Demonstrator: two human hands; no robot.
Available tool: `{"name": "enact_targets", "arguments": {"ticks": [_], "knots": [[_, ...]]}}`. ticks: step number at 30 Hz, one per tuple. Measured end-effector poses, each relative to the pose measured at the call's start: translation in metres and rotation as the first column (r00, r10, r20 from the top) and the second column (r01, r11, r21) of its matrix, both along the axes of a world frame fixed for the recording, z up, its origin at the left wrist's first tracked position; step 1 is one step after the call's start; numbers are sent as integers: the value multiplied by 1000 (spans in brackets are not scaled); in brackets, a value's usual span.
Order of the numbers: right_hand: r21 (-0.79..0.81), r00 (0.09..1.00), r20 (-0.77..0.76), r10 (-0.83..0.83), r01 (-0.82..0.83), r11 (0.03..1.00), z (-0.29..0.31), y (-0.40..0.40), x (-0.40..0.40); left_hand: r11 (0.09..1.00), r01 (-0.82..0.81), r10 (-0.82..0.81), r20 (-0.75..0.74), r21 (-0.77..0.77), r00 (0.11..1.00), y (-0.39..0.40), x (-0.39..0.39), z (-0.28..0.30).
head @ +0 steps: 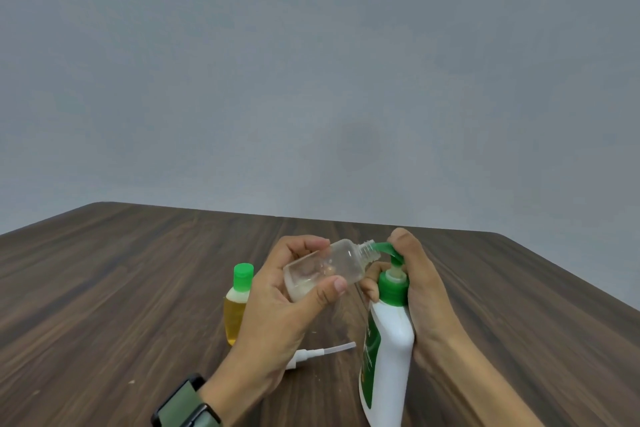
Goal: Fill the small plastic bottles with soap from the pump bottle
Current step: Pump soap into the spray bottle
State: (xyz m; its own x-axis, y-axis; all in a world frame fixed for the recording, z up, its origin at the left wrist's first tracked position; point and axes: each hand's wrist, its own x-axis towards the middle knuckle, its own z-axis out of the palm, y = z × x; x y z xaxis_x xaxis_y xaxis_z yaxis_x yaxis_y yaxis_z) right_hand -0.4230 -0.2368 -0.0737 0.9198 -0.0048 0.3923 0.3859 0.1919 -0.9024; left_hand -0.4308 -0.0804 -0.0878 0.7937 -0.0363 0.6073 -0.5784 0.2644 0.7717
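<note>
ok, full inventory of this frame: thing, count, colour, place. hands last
table: 1, dark brown wood grain, fills the lower half of the view
wall: 1, grey, behind the table
pump bottle: 1, white body with green collar and green pump head, lower right, in the right hand
clear small bottle: 1, see-through, uncapped, tilted with its neck at the pump spout, a little pale liquid inside, in the left hand
yellow small bottle: 1, yellow liquid, green cap on, standing on the table left of the left hand
sprayer cap with tube: 1, white, lying on the table, partly behind the left hand
watch: 1, black with green strap, left wrist
left hand: 1, centre
right hand: 1, thumb on the pump head
</note>
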Motion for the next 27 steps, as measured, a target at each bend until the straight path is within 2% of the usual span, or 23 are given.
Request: {"name": "enact_targets", "arguments": {"ticks": [3, 8, 14, 18, 23, 27], "knots": [[10, 1000, 13, 22, -22, 1000, 4, 1, 1, 1000, 4, -4, 14, 8, 1000, 1, 0, 4], [130, 999, 39, -11, 5, 991, 5, -2, 0, 998, -5, 3, 26, 57, 1000, 0, -3, 2], [86, 1000, 16, -1, 0, 996, -2, -1, -1, 999, -14, 14, -14, 33, 1000, -1, -5, -3], [47, 1000, 26, -1, -1, 999, 3, 0, 0, 1000, -9, 9, 10, 29, 1000, 0, -4, 4], [140, 999, 43, -17, 11, 990, 7, 2, 3, 999, -7, 7, 17, 31, 1000, 1, -4, 2], [146, 1000, 10, -20, 18, 989, 2, 2, 5, 1000, -20, 20, -18, 18, 1000, 2, -6, -5]]}}
